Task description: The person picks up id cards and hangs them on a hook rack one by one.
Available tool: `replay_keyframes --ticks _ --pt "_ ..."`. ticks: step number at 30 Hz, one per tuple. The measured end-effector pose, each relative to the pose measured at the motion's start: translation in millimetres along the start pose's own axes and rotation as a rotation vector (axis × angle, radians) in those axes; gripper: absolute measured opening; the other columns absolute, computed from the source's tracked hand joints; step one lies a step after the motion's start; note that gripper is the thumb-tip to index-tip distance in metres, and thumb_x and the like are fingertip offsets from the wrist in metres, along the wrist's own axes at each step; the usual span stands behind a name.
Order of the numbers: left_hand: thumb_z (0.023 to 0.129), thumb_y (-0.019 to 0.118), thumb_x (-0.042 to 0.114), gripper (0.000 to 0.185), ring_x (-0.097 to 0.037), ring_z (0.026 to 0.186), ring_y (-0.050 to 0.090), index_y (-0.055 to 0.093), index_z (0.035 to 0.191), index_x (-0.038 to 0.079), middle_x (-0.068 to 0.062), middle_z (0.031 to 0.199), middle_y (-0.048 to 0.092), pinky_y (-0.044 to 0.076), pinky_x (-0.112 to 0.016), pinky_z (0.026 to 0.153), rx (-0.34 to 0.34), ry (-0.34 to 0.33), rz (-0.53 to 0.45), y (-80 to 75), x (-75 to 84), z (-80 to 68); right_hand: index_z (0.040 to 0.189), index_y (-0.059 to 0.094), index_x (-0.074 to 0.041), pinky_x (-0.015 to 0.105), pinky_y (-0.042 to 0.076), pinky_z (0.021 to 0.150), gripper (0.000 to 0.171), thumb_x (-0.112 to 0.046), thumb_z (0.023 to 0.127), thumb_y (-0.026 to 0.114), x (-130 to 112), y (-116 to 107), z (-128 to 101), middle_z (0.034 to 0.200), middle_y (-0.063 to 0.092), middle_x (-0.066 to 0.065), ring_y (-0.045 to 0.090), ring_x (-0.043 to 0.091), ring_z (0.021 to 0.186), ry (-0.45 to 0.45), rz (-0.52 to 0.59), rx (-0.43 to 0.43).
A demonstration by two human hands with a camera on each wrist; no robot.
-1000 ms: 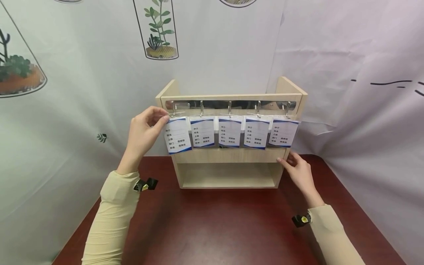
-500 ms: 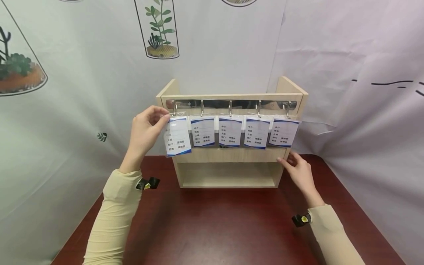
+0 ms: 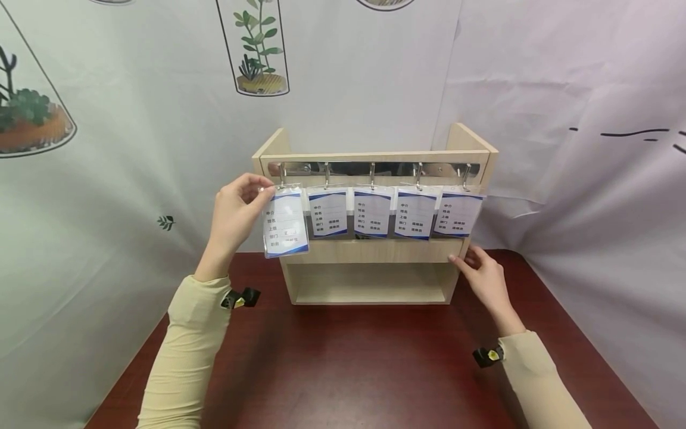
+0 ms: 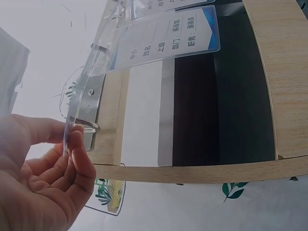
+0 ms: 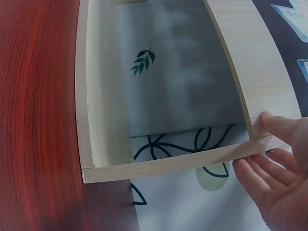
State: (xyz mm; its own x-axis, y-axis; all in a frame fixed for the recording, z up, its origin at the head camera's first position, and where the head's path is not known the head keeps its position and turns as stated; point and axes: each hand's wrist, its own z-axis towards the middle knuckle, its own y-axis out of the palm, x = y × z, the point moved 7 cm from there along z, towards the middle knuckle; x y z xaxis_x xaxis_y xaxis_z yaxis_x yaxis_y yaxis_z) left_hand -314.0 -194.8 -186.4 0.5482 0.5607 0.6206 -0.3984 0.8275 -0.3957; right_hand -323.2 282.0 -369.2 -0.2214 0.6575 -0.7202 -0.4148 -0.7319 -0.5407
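Observation:
My left hand (image 3: 233,211) pinches the top left corner of a clear badge holder (image 3: 286,220) at the left end of a row, its card printed white and blue. In the left wrist view this badge holder (image 4: 70,115) appears edge-on between thumb and fingers, right by a metal hook (image 4: 87,126). Several similar badge holders (image 3: 372,213) hang from the other hooks of a shiny metal strip (image 3: 348,169) on a pale wooden shelf unit (image 3: 375,252). My right hand (image 3: 486,279) holds the unit's right side, thumb on the front (image 5: 281,127) and fingers beneath the side board.
The unit has an open lower compartment (image 3: 370,283) and stands on a dark red table (image 3: 364,363). White cloth (image 3: 364,77) with plant drawings hangs behind and along both sides.
The left badge holder has swung, its lower edge coming down and slightly left. My left hand has shifted a little to the right, while the right hand stays on the unit.

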Motion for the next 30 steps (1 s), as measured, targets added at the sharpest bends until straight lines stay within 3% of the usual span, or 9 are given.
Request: replay_keyframes --ticks 18,30 --pt "0.098 0.068 0.018 0.021 -0.011 0.068 0.056 0.070 0.105 -0.002 -0.014 0.083 0.068 0.042 -0.019 0.060 -0.049 0.042 0.010 3.2 -8.0 -1.7 0.135 0.059 0.002 0.054 0.055 0.086 0.058 -0.039 0.096 0.070 3.1 2.4 -2.0 0.119 0.067 0.028 0.066 0.041 0.112 0.003 0.012 -0.011" --pt "0.098 0.069 0.016 0.018 -0.005 0.073 0.059 0.071 0.105 0.000 -0.012 0.090 0.072 0.044 -0.017 0.067 -0.005 0.128 0.063 2.7 -7.1 0.8 0.135 0.059 0.003 0.055 0.055 0.086 0.058 -0.038 0.096 0.070 -0.5 1.9 1.0 0.119 0.067 0.028 0.065 0.041 0.112 -0.002 0.024 -0.013"
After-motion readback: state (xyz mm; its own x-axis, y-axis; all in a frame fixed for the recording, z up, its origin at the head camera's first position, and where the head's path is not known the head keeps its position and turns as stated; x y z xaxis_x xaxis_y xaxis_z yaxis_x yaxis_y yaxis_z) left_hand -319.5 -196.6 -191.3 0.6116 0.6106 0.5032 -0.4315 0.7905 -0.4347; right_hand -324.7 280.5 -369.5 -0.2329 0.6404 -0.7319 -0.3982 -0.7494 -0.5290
